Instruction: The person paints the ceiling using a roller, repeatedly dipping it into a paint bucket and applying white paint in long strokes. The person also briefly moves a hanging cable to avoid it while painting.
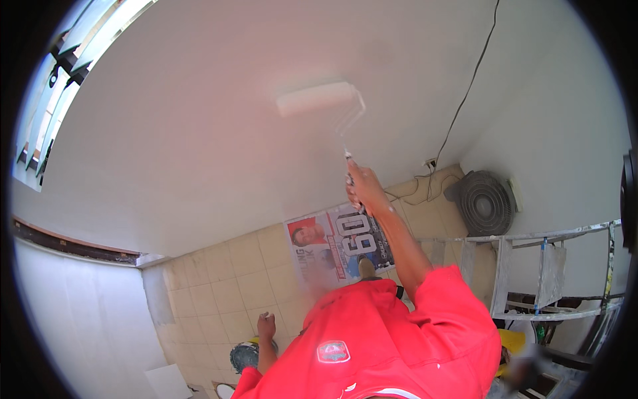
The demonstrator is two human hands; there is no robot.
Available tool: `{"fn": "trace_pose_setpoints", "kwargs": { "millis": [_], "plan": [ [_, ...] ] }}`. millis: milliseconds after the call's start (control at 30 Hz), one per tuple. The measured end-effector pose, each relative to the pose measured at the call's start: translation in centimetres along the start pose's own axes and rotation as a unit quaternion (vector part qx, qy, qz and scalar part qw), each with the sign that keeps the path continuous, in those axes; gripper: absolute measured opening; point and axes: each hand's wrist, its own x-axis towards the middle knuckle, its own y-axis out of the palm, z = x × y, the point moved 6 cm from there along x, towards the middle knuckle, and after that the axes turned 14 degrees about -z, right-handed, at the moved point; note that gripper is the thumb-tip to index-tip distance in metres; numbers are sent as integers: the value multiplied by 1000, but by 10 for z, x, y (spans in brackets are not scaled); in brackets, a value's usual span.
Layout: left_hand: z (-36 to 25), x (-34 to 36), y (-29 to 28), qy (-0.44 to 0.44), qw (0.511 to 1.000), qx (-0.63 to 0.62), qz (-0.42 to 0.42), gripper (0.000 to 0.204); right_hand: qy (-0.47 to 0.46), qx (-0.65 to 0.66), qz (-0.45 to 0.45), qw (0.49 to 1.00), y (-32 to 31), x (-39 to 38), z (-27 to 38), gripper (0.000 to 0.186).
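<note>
My right hand [363,188] is wrapped round the handle of a paint roller [318,98], arm stretched forward. The roller's white sleeve lies against the pale wall [199,126], its bent wire frame running down to the handle. My left hand [266,324] hangs low on the left, fingers curled in, with nothing seen in it. Beside that forearm stands a dark, paint-smeared bucket [243,358] with some yellow at its rim, partly hidden by my arm.
A printed poster sheet [312,243] covers floor tiles at the wall's foot. In the right corner sits a dark round fan [487,203], and a cable [470,86] runs down the wall. A paint-spattered ladder [502,276] lies across the right. Upper left is a louvred window [50,100].
</note>
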Motion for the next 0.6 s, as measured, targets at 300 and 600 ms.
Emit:
{"fn": "trace_pose_setpoints", "kwargs": {
  "millis": [300,600],
  "plan": [
    [1,-29,26,-61,997,24,45,49,-33,-46,-118,991,-86,36,14,36],
    [-45,6,37,-12,999,14,39,47,-21,-26,-94,995,-86,48,-3,20]
  ]
}}
